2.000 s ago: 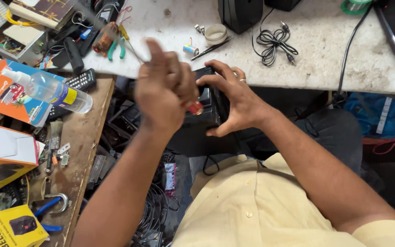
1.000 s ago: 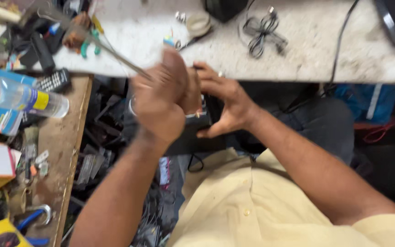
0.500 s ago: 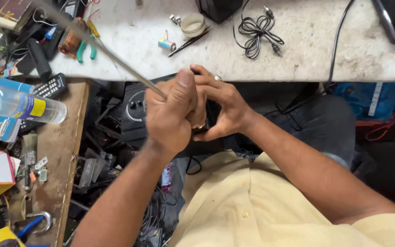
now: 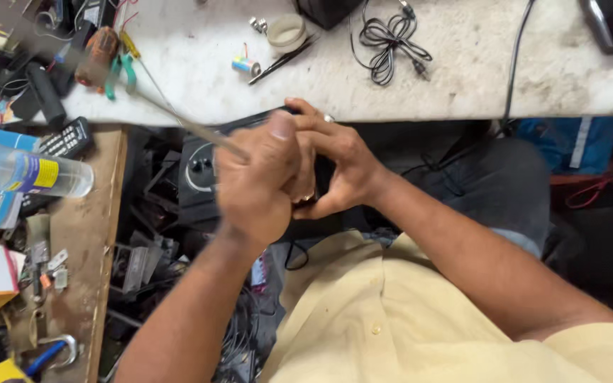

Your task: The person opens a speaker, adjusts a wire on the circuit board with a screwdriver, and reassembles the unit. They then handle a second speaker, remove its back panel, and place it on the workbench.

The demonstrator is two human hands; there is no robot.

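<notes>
My left hand (image 4: 255, 186) is clenched in a fist around a screwdriver's handle. The thin metal shaft (image 4: 186, 122) sticks out up and to the left, blurred, towards the white bench. My right hand (image 4: 343, 167) sits just right of the fist, fingers wrapped around a black box-like device (image 4: 199, 176) with round knobs on its face, held over my lap below the bench edge. The two hands touch. The screwdriver's handle is hidden inside the fist.
On the white bench (image 4: 462, 78) lie a coiled black cable (image 4: 388, 39), a tape roll (image 4: 285, 31), a small blue cylinder (image 4: 247, 66) and green-handled pliers (image 4: 118, 74). At left are a remote (image 4: 69, 139), a plastic bottle (image 4: 30, 174) and a cluttered wooden shelf (image 4: 79, 241).
My left fist has swung round on the screwdriver: the shaft now points up-left across the bench edge. Both hands have dropped slightly lower in view. The right hand keeps its hold on the device.
</notes>
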